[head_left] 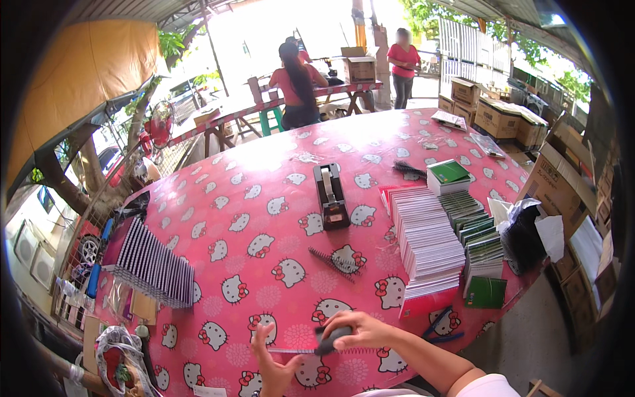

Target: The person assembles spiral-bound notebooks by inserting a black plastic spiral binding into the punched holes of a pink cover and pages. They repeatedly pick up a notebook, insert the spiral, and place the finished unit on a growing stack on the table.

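- Spiral coil (367,350): a thin wire set low over the near side of the pink patterned bench (364,298), in line with a pale narrow strip (291,351) to its left. From where I stand I cannot tell whether the strip is a book's edge.
- Right hand (365,332): grip clamped on a dark rounded hand tool (335,339), whose lower end meets the line of coil and strip.
- Left hand (274,367): grip apart, thumb and fingers spread about the strip's left end; firm contact cannot be made out.
- Step in hand (judged): the coil appears to be worked along the strip with the tool, a length of wire standing out at the right.
- Next move (judged): calls for the tool level with the coil and the strip steadied at its left end, lest a turn skip or snag.
- Surroundings: loose coils (333,263) at mid-bench, a black tape dispenser (331,198) beyond; at right, white-edged books (423,238) just beside green-covered books (483,255).
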A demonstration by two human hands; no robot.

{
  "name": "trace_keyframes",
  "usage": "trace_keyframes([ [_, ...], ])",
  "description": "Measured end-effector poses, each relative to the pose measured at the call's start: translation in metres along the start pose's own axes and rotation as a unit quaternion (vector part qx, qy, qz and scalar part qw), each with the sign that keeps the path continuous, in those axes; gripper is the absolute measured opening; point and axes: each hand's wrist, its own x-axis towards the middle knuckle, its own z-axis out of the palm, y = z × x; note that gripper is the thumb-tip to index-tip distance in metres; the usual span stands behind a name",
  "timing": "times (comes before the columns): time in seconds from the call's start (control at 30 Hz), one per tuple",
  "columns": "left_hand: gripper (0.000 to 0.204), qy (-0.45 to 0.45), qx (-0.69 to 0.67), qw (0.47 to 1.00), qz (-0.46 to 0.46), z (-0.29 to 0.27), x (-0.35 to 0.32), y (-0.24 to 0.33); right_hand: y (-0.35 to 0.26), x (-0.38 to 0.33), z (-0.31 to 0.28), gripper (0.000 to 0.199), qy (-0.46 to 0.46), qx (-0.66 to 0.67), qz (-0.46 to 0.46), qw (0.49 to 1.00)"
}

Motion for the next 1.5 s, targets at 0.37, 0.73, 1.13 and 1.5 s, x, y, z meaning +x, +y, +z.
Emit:
trace_keyframes([
  [0.37,0.031,-0.001,-0.389,0.904,-0.181,0.014,-0.02,-0.044,0.0,0.016,0.004,0.052,-0.041,-0.03,0.066,0.997],
  [0.73,0.021,-0.028,-0.493,0.834,-0.245,0.019,-0.018,-0.038,0.0,0.018,0.007,0.051,-0.034,-0.064,0.02,0.997],
  [1.13,0.027,-0.036,-0.505,0.831,-0.231,0.021,-0.02,-0.037,0.004,0.023,0.006,0.048,-0.059,0.144,0.039,0.987],
  [1.5,0.029,-0.061,-0.444,0.856,-0.258,0.016,-0.013,-0.025,0.012,0.03,-0.005,0.059,0.106,-0.37,-0.006,0.923],
])
